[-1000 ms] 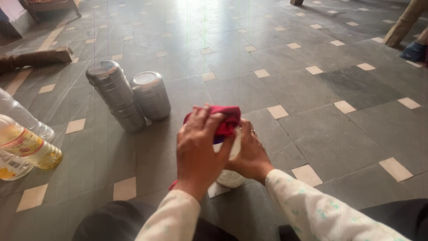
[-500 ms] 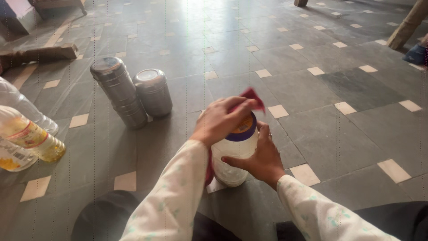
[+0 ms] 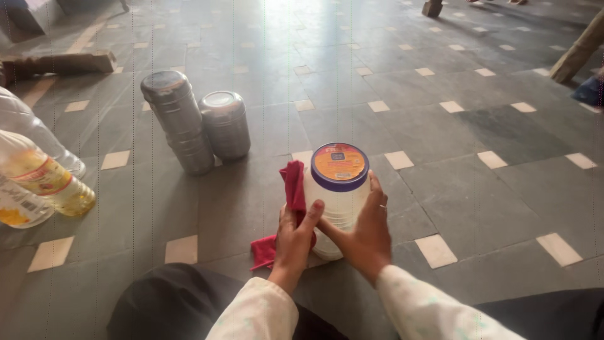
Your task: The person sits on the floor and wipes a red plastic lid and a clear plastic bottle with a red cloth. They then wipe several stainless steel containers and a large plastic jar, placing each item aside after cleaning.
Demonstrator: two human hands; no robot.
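Observation:
A white plastic jar (image 3: pixel 340 201) with a purple-rimmed orange lid stands upright on the grey tiled floor in front of me. My right hand (image 3: pixel 363 232) wraps around its right side and holds it. My left hand (image 3: pixel 296 238) grips a red cloth (image 3: pixel 293 189) and presses it against the jar's left side; the cloth's lower end trails onto the floor.
Two steel canisters (image 3: pixel 177 121) (image 3: pixel 225 124) stand to the far left of the jar. Clear bottles of yellow oil (image 3: pixel 47 182) lie at the left edge. A wooden block (image 3: pixel 60 63) lies at far left, furniture legs (image 3: pixel 576 50) at far right.
My left hand has come down with the red cloth from the jar's lid to its left side. The lid is now uncovered. My right hand stays on the jar.

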